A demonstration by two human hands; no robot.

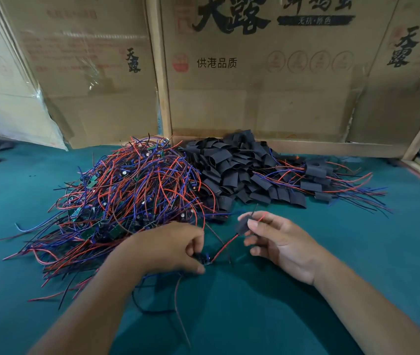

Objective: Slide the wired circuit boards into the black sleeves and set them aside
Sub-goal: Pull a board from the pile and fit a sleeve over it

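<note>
The board (pixel 205 260) is lying near the bench's front edge, pinched in the left hand (pixel 170 248). Its red wire (pixel 225 245) is running up and right through the sleeve (pixel 241 226), which the right hand (pixel 280 242) is pinching. The sleeve is sitting just up-right of the board, along the wire.

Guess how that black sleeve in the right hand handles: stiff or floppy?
Probably floppy and light: the black sleeve hangs from a light pinch of the right hand, and those in the sleeve pile lie flattened and creased. Unlikely to roll; threaded red wire may tug it.
</note>
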